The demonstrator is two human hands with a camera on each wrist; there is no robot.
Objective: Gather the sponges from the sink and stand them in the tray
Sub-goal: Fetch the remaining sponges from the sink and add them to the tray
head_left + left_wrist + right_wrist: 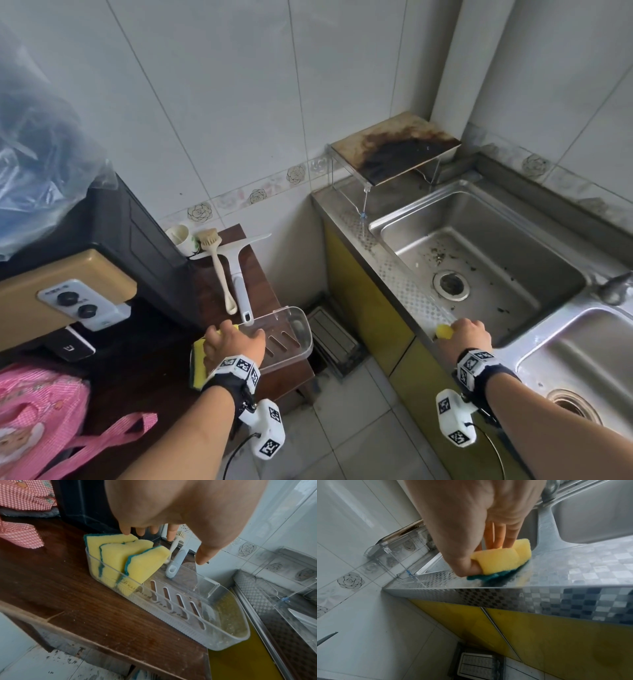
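Now right hand (481, 536) gripping sponge (503, 559), left hand (180, 507) above tray (214, 615)

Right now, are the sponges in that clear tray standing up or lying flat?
Standing on edge. Three sponges lean together at one end of the tray, their tops above its rim; the left hand hovers over them.

sponges in tray (198, 359): head view, mostly hidden behind the left hand (236, 344)
held sponge (444, 331): only a yellow corner shows past the right hand (471, 337)
tray lettering (150, 596): partly unreadable
pink bag (37, 418): cut off by the frame's edge
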